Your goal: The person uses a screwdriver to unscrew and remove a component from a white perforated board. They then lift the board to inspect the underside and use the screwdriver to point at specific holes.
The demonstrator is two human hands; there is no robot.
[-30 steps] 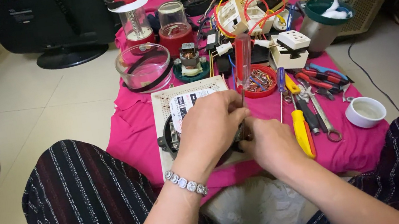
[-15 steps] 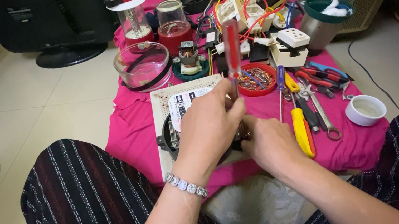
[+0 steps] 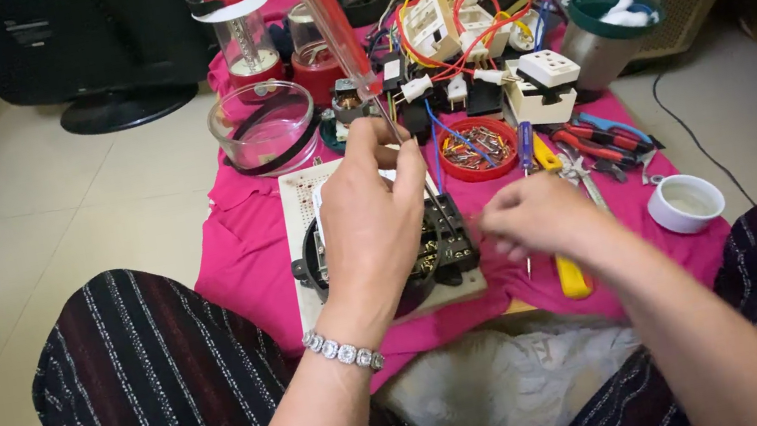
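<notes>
My left hand [image 3: 369, 219] grips a screwdriver with a clear red handle [image 3: 339, 37]. Its shaft slants down to a black electrical part [image 3: 445, 248] lying on a pale perforated board [image 3: 296, 206]. The tip is hidden behind my fingers. My right hand [image 3: 533, 217] hovers just right of the black part with its fingers pinched together; I cannot tell whether something small sits between them. A yellow-handled tool [image 3: 570, 272] lies under that hand.
A pink cloth [image 3: 248, 249] carries a glass bowl [image 3: 263, 125], blender jars [image 3: 240, 27], a red dish of small parts [image 3: 477, 147], white sockets with red wires [image 3: 469, 16], pliers [image 3: 605, 142], a white cup [image 3: 685, 200] and a steel pot [image 3: 604, 40].
My hands were together over the black part. The left hand has tilted the red screwdriver leftward, and the right hand has drawn away to the right.
</notes>
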